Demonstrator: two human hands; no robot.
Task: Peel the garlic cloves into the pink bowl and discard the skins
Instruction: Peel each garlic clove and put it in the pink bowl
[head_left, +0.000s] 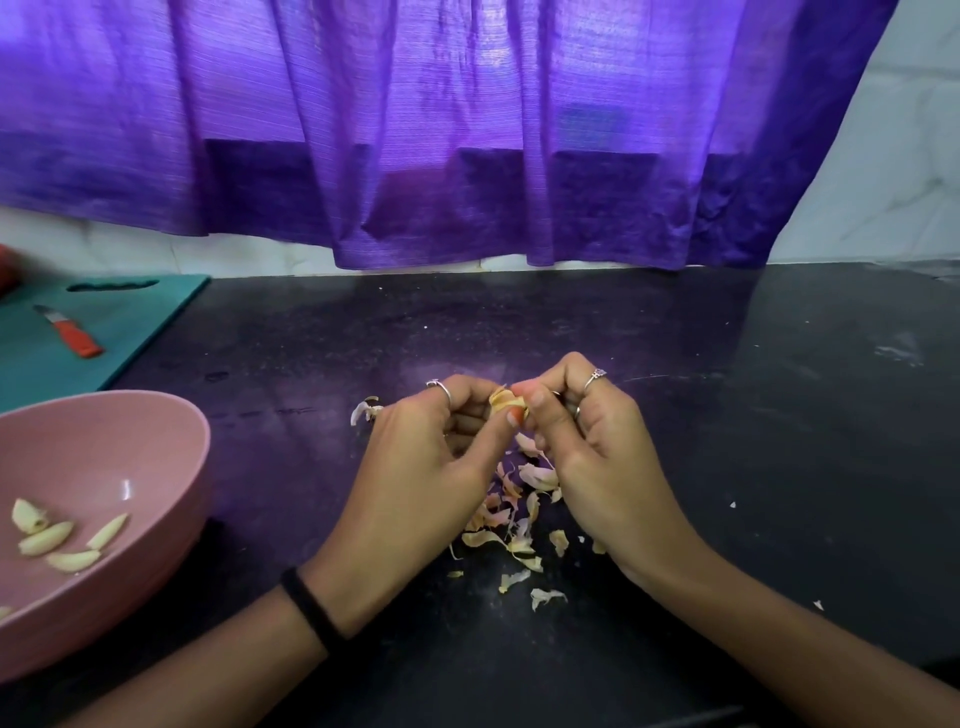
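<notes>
Far to the left of my hands stands the pink bowl (171, 467), with several peeled cloves (62, 540) already lying in its bottom. Beyond it, on the teal board (130, 322), is a small knife with orange handle (72, 335); I think I do not need it for this step.

My left hand (421, 467) grips the garlic clove (506, 402) from its left side, the thumb and curled fingers pinching it just above the table (727, 415). I should keep this hold firm but not crushing, so the clove does not slip.

My right hand (587, 441) pinches the same clove from the right, the fingertips at the loose papery skin. The best way, I judge, is to catch the skin edge with the nail and pull it away along the clove, while turning the clove slowly with the left hand.

Directly under both hands lies the heap of skins (514, 525). I let new pieces fall there, so they are easy to gather and discard later. When the clove is bare, it must go left, into the bowl.
</notes>
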